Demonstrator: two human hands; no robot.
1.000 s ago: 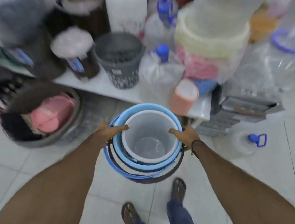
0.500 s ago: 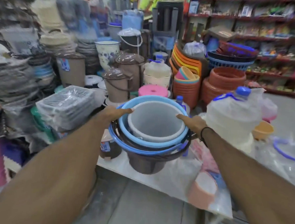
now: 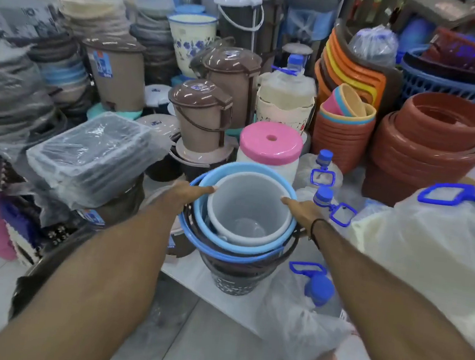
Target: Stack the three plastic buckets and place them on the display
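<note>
The innermost round plastic bucket [image 3: 249, 209] is pale grey, nested in a light blue plastic bucket [image 3: 253, 246], itself inside a dark brown plastic bucket [image 3: 234, 280] with a speckled white pattern low on its wall and a blue handle [image 3: 196, 242]. Behind, a white plastic jar's round lid [image 3: 271, 144] is pink, a tall cream pail [image 3: 190, 43] bears blue flowers, and the stacked round plastic basins [image 3: 428, 150] are terracotta red. The counter [image 3: 193, 273] is white

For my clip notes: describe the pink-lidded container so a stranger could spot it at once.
Find the stacked buckets gripped by the left hand and right hand. Directly behind them stands a white container. Its flat pink lid with one round centre hole distinguishes it from the brown-lidded bins beside it.
</note>
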